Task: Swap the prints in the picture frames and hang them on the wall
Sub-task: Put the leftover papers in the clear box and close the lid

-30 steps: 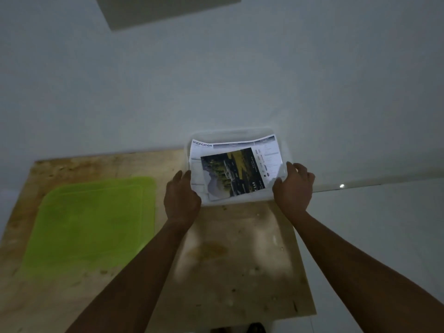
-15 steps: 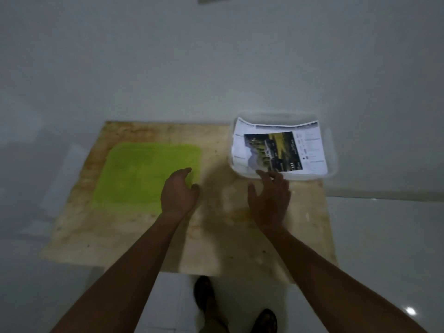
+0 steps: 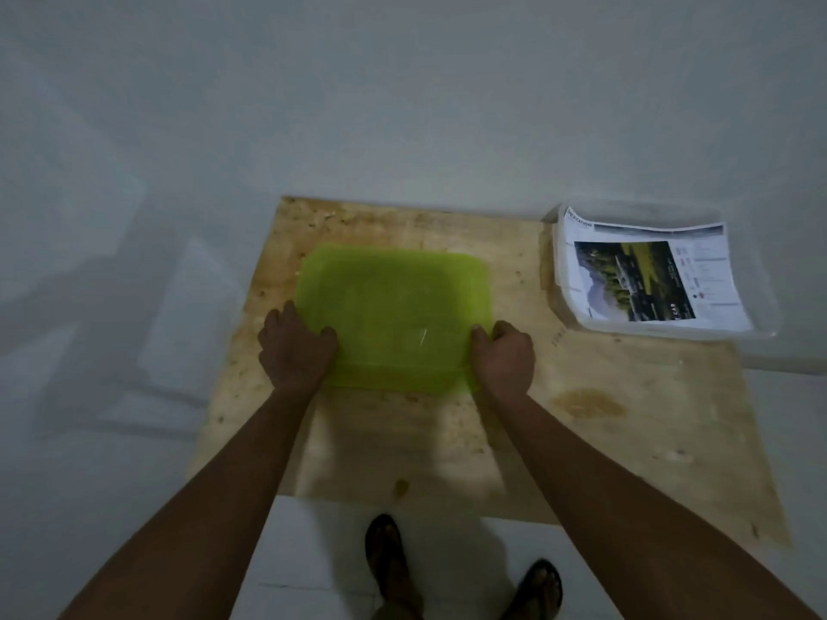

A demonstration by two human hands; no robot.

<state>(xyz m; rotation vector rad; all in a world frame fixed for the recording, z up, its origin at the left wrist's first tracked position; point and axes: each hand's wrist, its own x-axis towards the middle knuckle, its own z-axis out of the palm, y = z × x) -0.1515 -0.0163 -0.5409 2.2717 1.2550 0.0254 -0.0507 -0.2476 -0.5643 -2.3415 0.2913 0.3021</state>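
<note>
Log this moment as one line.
left hand, right hand: gripping green lid at near corners | lid: on plywood board | prints: in clear bin

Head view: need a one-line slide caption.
Left hand and right hand grip the near corners of a green lid on a plywood board; printed sheets lie in a clear bin beside it.
</note>
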